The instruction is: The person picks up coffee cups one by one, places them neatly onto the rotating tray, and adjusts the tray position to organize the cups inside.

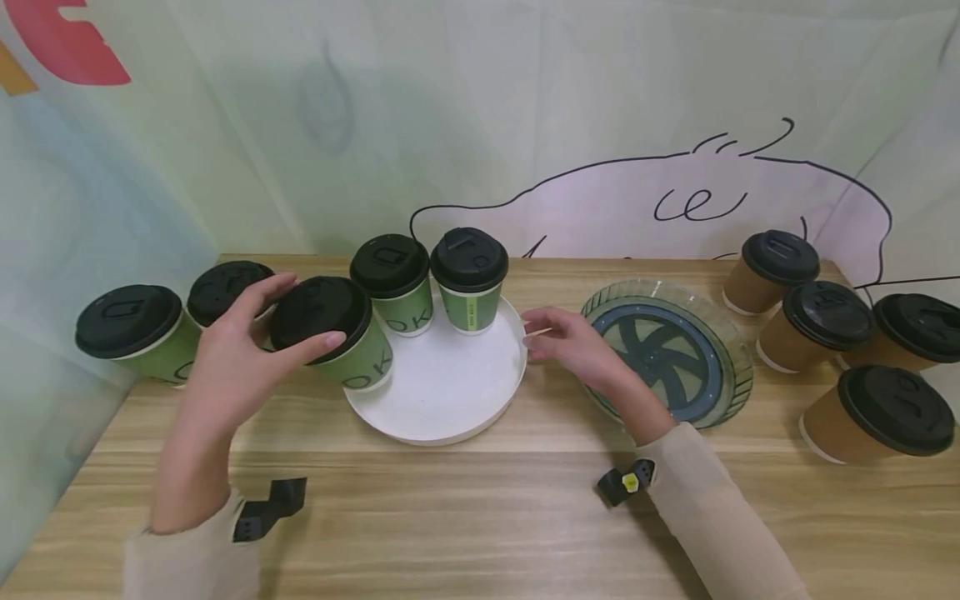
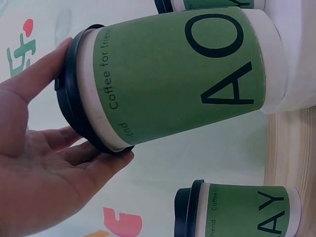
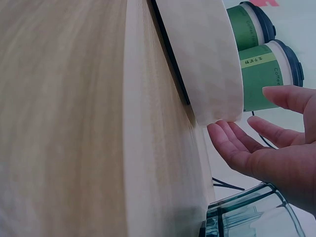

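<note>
My left hand (image 1: 232, 362) grips a green paper coffee cup (image 2: 173, 81) by its black lid (image 1: 322, 315), thumb on one side and fingers on the other. The cup's base is over the left edge of a white round stand (image 1: 450, 392); whether it touches the surface I cannot tell. Two more green lidded cups, a left one (image 1: 405, 310) and a right one (image 1: 471, 304), stand at the back of the stand. On the stand's right side, my right hand (image 1: 573, 346) touches the rim with loosely bent fingertips (image 3: 216, 131), holding nothing.
Two other green cups with black lids (image 1: 129, 321) (image 1: 225, 287) stand at the far left. Right of the stand lies a clear glass dish (image 1: 738, 367) with a blue bladed pattern. Several brown lidded cups (image 1: 806, 333) stand at the right. A printed cloth (image 1: 480, 125) backs the wooden table (image 1: 450, 517).
</note>
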